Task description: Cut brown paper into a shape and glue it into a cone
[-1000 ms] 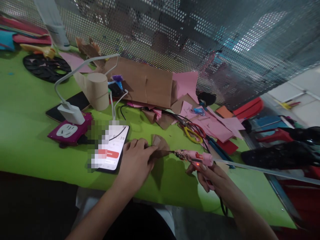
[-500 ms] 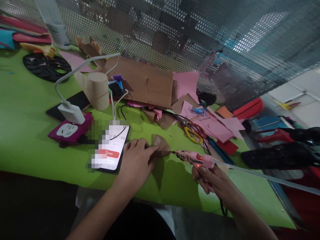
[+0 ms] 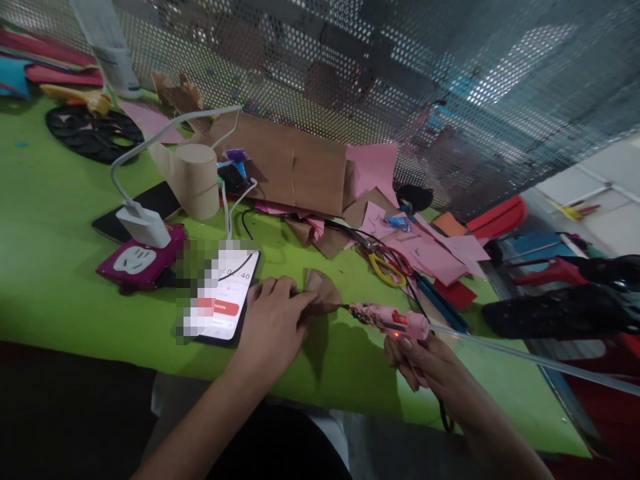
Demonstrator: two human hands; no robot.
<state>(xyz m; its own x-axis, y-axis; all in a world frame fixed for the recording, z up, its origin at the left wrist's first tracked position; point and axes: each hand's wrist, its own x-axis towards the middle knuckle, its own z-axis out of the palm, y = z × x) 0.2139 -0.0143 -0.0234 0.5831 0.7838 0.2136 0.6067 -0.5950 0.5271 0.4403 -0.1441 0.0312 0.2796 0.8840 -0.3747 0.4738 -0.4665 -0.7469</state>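
Note:
My left hand (image 3: 273,321) is closed on a small folded brown paper piece (image 3: 323,293) held just above the green table (image 3: 60,267). My right hand (image 3: 427,363) grips a pink hot glue gun (image 3: 395,319). Its nozzle points left and touches the paper's right edge. A clear glue stick (image 3: 525,357) sticks out of the gun's back to the right. A small red light glows on the gun.
A lit phone (image 3: 225,300) lies left of my left hand, beside a magenta power strip (image 3: 137,263) with a white charger (image 3: 143,225). A brown paper roll (image 3: 196,179), brown and pink sheets (image 3: 300,170), yellow-handled scissors (image 3: 387,269) and a perforated metal screen (image 3: 350,80) are behind.
My right hand and the glue gun have shifted slightly right and down. The left hand and paper stayed put. The phone's timer went from :39 to :40.

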